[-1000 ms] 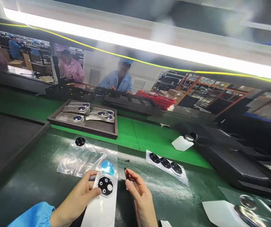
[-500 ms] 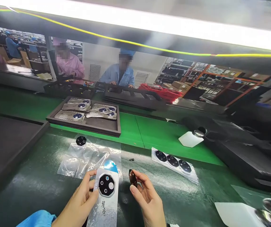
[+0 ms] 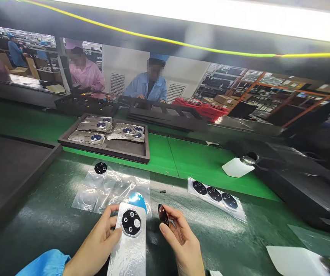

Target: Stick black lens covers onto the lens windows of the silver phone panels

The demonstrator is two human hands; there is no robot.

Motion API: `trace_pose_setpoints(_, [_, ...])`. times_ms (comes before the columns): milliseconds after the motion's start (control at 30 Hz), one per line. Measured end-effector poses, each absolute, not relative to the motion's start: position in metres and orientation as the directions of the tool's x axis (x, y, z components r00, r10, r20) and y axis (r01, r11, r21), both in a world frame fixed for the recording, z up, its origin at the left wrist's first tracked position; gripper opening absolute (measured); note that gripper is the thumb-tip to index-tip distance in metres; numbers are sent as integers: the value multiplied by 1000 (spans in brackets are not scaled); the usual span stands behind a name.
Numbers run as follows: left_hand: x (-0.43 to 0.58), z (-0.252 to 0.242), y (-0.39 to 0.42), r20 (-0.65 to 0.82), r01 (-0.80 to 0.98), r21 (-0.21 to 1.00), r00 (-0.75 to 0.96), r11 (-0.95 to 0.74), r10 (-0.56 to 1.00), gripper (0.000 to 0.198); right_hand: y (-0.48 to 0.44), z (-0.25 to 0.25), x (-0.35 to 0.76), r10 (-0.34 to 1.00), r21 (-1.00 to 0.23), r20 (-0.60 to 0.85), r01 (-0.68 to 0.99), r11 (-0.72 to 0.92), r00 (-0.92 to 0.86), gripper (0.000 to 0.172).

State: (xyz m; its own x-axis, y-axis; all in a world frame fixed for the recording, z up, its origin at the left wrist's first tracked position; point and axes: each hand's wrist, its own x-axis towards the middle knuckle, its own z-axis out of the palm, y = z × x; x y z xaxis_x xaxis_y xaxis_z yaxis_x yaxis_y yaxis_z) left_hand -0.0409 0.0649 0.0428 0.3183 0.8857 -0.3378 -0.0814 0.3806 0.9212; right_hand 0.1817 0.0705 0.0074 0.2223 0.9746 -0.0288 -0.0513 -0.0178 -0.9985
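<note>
My left hand (image 3: 100,237) grips a silver phone (image 3: 129,255) by its left edge, back side up, with bright glare on the back. Its octagonal black camera area (image 3: 131,223) faces me. Between the thumb and fingers of my right hand (image 3: 183,239), an octagonal dark lens cover (image 3: 163,215) is pinched nearly edge-on, just right of the phone and apart from it. Behind the phone's top lies a round blue film (image 3: 137,200). A clear plastic sheet (image 3: 113,188) with one black lens cover (image 3: 100,168) on it lies farther back.
A dark tray (image 3: 127,153) of several phones stands at the back left. To the right lies a strip (image 3: 192,186) bearing three lens covers. White bottles (image 3: 238,168) with metal tops stand farther right. A small black piece (image 3: 163,191) lies mid-table. Co-workers sit beyond.
The phone's back has tipped, so glare now covers the dark writing seen earlier. Both hands keep their holds. The whole view has shifted slightly.
</note>
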Motion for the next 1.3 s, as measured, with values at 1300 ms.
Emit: trace_pose_setpoints(1300, [-42,46,65,-352,-111,907,330,406,876,64,68,13,167,953,-999,-25,-32,-16,301,47])
